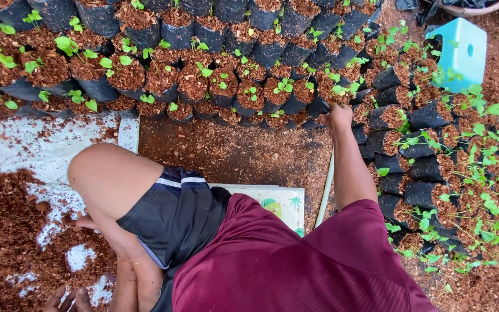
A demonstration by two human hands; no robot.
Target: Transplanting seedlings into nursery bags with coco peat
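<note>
Bark-strewn ground (232, 156): right hand (337, 117), fingers curled, touches seedling bags (319, 107).

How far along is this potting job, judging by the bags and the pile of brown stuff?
Done: many black grow bags stand filled in rows, each with a green seedling. In hand: the right hand reaches to a bag at the rows' near edge; the left hand rests by the loose brown growing mix on the white sheet. Left: that heap remains unbagged.
</note>
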